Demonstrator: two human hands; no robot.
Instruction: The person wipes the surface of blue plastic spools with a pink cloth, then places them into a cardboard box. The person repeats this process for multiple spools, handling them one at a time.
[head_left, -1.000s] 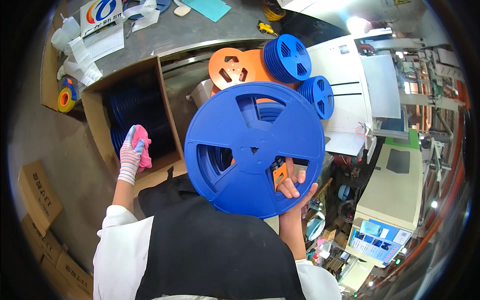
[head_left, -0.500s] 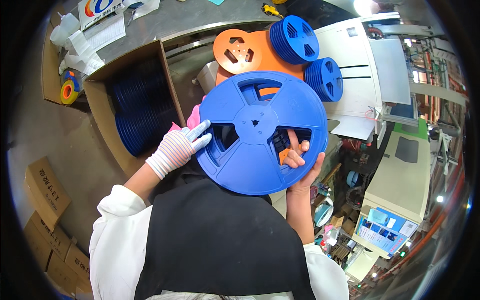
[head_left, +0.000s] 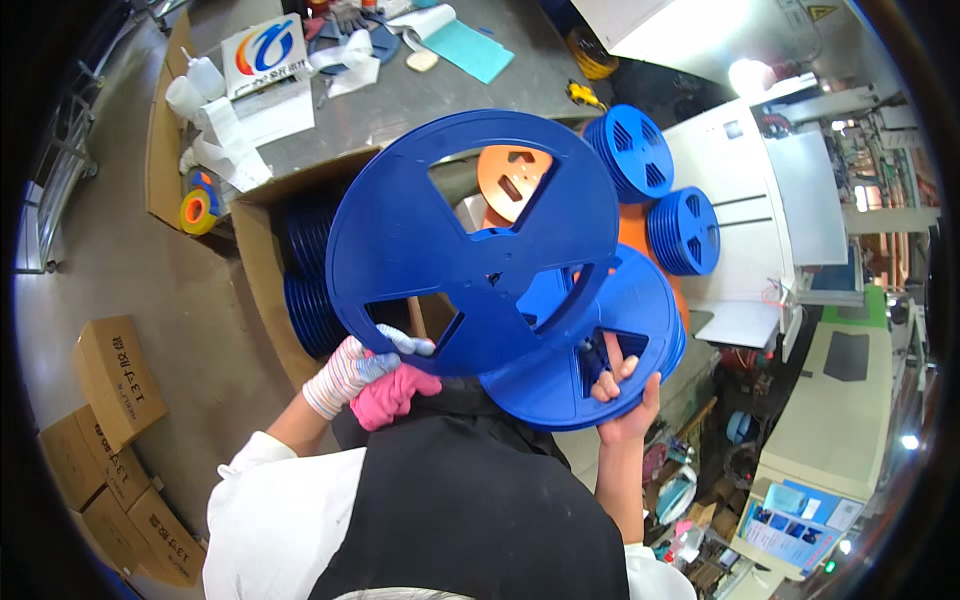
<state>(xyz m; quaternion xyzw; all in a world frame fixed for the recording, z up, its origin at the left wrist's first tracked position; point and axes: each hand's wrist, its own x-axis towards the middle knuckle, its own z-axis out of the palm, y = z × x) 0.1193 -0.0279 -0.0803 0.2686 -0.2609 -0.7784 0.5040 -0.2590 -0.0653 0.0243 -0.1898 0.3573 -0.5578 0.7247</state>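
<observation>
My left hand [head_left: 348, 378], in a striped white glove, grips the lower left edge of a large blue plastic reel [head_left: 395, 235], its fingers reaching into a cut-out. A crumpled pink cloth [head_left: 395, 392] is held in the same hand, below the reel. Bare-skinned, my right hand [head_left: 628, 400] is closed on a small stack of blue reels [head_left: 530, 390], with fingers through a cut-out and the thumb side at the rim. The raised reel is tilted and covers the upper left part of that stack.
Behind stand two stacks of smaller blue reels [head_left: 628, 155] and an orange reel [head_left: 512, 185]. An open carton [head_left: 262, 250] at left contains dark blue reels. Papers and bottles lie on the grey table [head_left: 400, 100]. Closed cartons [head_left: 120, 375] are piled on the left floor; a beige machine [head_left: 815, 410] stands right.
The front blue reel has come away from the stack, up and leftward in my left hand. The pink cloth now shows fully. My right hand keeps the other reels; the whole view has shifted.
</observation>
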